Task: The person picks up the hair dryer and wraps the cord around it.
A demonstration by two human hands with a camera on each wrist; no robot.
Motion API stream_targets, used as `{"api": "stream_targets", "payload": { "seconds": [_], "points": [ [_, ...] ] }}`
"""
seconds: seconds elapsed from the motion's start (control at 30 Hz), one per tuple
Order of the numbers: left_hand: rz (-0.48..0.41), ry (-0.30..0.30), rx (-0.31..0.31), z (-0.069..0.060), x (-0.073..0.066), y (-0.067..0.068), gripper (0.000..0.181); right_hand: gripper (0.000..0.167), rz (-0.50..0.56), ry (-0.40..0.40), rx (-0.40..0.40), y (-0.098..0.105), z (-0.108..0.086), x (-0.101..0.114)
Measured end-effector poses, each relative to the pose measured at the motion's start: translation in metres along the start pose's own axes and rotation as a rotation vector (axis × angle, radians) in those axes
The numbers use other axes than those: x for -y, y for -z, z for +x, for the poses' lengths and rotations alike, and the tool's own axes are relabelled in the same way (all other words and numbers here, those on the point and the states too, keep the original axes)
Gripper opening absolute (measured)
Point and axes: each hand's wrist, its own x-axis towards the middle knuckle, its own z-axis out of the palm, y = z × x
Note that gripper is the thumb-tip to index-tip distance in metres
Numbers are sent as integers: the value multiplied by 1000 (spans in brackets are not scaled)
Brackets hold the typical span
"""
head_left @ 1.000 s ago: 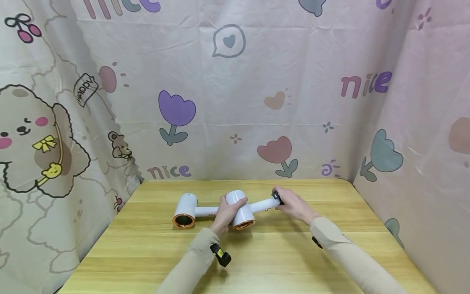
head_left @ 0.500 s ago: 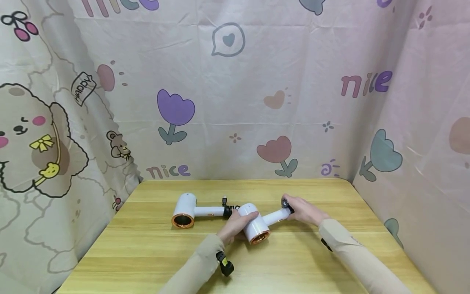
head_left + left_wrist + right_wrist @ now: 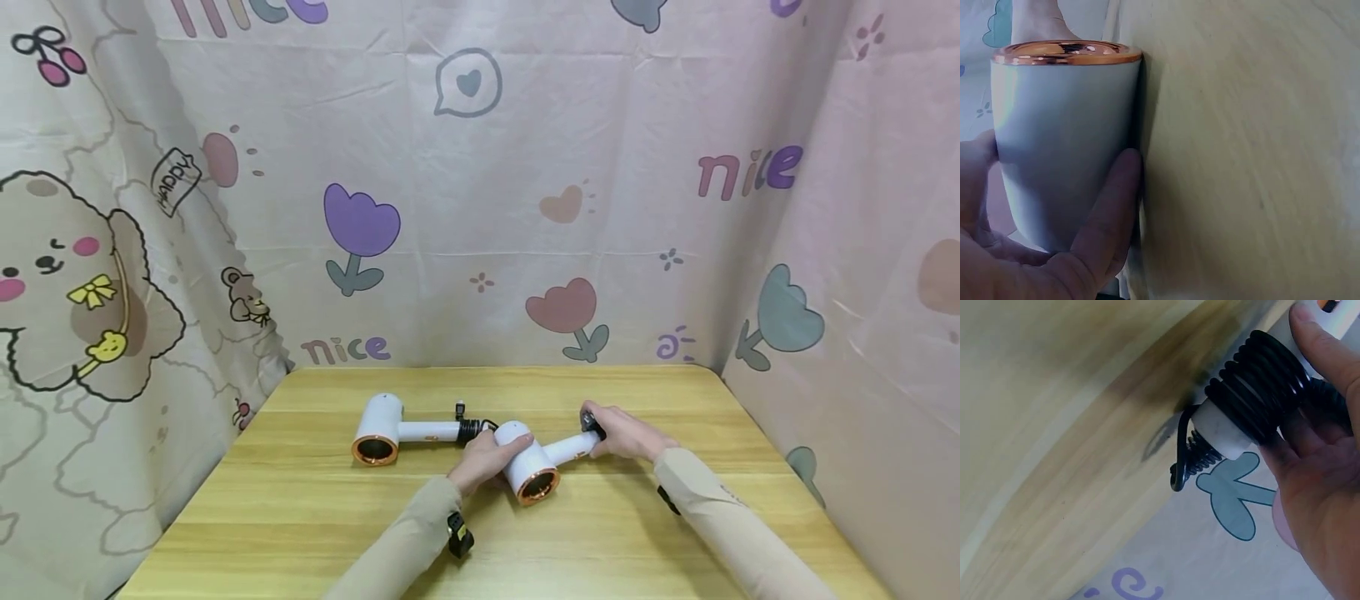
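Note:
My left hand (image 3: pixel 483 460) grips the barrel of a white hair dryer (image 3: pixel 522 462) with a copper-coloured rim, thumb over its top. In the left wrist view the barrel (image 3: pixel 1066 137) lies against or just above the table; I cannot tell which. My right hand (image 3: pixel 626 432) holds the end of the same dryer's handle (image 3: pixel 572 448). A black cord (image 3: pixel 1260 381) is wound round that handle end, as the right wrist view shows. Left of both hands a second white hair dryer (image 3: pixel 381 419) lies on the table, its copper-rimmed mouth facing me.
The second dryer's black wound cord (image 3: pixel 470 430) and upright plug (image 3: pixel 460 409) sit just behind my left hand. All this is on a light wooden table (image 3: pixel 300 517). A printed cloth (image 3: pixel 480 208) hangs along the back and both sides.
The held hair dryer has moved right and towards me, with both hands on it, away from the second dryer. Its mouth has turned more towards me. The second dryer's cord and plug have come into view.

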Motion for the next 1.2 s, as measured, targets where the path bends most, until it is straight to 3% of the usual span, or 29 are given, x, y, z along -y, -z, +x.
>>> {"api": "stream_targets", "payload": {
  "seconds": [0.23, 0.43, 0.63, 0.77, 0.9, 1.03, 1.2],
  "points": [
    [41, -12, -7, 0, -2, 4, 68, 47, 70, -65, 3, 0, 3, -2],
    [27, 20, 10, -2, -2, 3, 69, 34, 124, -149, -62, -7, 10, -2],
    [10, 36, 19, -6, -2, 2, 69, 18, 33, -156, -163, -20, 19, 2],
    [-11, 38, 17, -5, -3, 1, 70, 16, -19, -159, -201, -24, 26, 3],
    [-30, 57, 9, -4, -3, 0, 73, 19, -28, -248, -190, -23, 34, 2],
    [-27, 70, 1, -3, -3, -1, 77, 23, -23, -345, -133, -21, 41, 2],
    [-23, 74, 1, -2, -2, 1, 77, 27, -2, -409, -55, -20, 48, 4]
  ]
}}
